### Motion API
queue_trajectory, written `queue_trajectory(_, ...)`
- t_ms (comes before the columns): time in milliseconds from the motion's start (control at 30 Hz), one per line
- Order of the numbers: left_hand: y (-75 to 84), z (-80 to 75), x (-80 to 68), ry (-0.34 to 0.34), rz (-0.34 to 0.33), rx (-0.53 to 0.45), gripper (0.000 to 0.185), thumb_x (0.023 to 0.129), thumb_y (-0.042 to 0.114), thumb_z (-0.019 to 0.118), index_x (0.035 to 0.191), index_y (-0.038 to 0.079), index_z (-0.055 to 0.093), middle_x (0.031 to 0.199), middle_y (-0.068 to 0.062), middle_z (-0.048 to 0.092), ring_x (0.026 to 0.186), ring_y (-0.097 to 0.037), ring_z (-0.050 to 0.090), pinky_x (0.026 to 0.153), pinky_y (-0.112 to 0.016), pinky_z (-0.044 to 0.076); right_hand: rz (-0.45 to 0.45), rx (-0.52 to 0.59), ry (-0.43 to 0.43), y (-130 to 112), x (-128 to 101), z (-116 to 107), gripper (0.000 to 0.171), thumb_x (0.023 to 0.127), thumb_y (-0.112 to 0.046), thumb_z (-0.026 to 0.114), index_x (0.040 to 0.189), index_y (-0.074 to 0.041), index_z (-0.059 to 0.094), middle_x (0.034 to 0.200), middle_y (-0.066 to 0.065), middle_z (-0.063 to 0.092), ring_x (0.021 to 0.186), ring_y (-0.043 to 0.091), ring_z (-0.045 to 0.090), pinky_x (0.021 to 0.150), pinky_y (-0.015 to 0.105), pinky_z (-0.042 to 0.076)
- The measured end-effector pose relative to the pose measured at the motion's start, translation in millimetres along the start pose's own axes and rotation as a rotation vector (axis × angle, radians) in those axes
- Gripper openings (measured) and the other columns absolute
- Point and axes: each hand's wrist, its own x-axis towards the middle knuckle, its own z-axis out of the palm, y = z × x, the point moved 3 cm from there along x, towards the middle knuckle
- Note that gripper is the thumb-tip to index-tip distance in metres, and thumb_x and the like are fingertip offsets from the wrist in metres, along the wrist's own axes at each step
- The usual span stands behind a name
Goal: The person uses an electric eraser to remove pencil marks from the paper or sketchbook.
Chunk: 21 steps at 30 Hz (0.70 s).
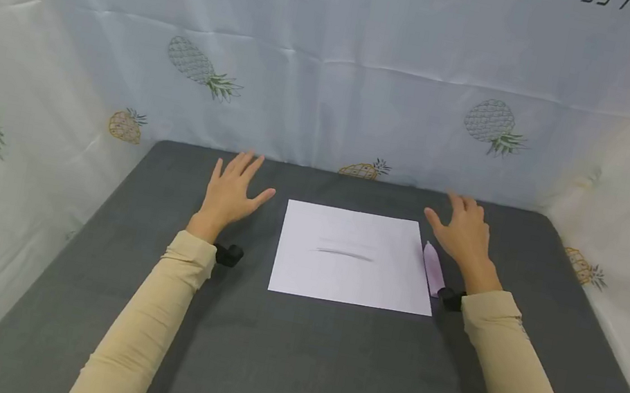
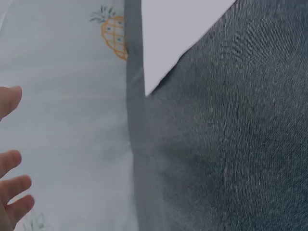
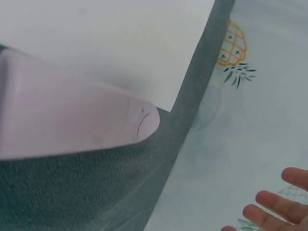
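Observation:
A white sheet of paper (image 1: pixel 351 277) lies flat on the dark table, with faint grey streaks across its middle. Along the paper's right edge is a pale purple, tapered object (image 1: pixel 432 271); the right wrist view shows its rounded tip (image 3: pixel 147 124) with a thin curved line, but its kind is unclear. My left hand (image 1: pixel 228 197) is left of the paper, fingers spread and holding nothing. On the other side, just beyond the purple object, my right hand (image 1: pixel 464 233) also has its fingers apart and holds nothing. Neither hand touches the paper.
The dark grey table (image 1: pixel 322 373) ends at a rear edge against a pale curtain (image 1: pixel 330 108) printed with pineapples. More of this cloth hangs at the left and right sides. A black wrist strap piece (image 1: pixel 229 255) sits at the left cuff.

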Motion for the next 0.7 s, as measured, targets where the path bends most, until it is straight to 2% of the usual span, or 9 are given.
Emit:
queue_trajectory(200,9.7,5.8,-7.2,-0.027,0.121,-0.083,0.066,0.096,0.042,0.054,0.151,0.011,0.032,0.159,-0.013,0.030,0.149,-0.032,0.026,0.123,-0.057,0.012,0.009,0.118,-0.040,7,-11,5,0.065,0.099,-0.040,0.049,0.145,0.003,0.035,0.147,0.033,0.035,0.136,0.052,0.032,0.104,0.067,0.035)
queue_trajectory(333,13.8,16.4,-13.3,-0.085,0.185,-0.099,0.064,0.097,0.038,0.055,0.150,0.011,0.034,0.158,-0.013,0.033,0.148,-0.032,0.029,0.123,-0.056,0.014,-0.023,0.163,-0.064,10,-20,10,0.063,0.099,-0.037,0.050,0.143,0.006,0.036,0.141,0.033,0.043,0.130,0.051,0.040,0.104,0.064,0.037)
queue_trajectory(500,19.0,32.7,-17.8,-0.156,0.202,-0.087,0.064,0.096,0.040,0.055,0.150,0.012,0.035,0.158,-0.013,0.032,0.148,-0.032,0.030,0.122,-0.057,0.016,-0.051,0.203,-0.070,16,-30,17,0.057,0.099,-0.029,0.052,0.139,0.010,0.040,0.131,0.035,0.050,0.119,0.049,0.050,0.098,0.061,0.042)
queue_trajectory(700,29.8,49.3,-18.7,-0.218,0.200,-0.087,0.068,0.096,0.045,0.054,0.151,0.013,0.032,0.160,-0.012,0.030,0.148,-0.031,0.029,0.122,-0.058,0.016,-0.016,0.241,-0.111,27,-41,27,0.054,0.097,-0.025,0.055,0.134,0.013,0.044,0.125,0.036,0.054,0.112,0.047,0.055,0.092,0.058,0.046)
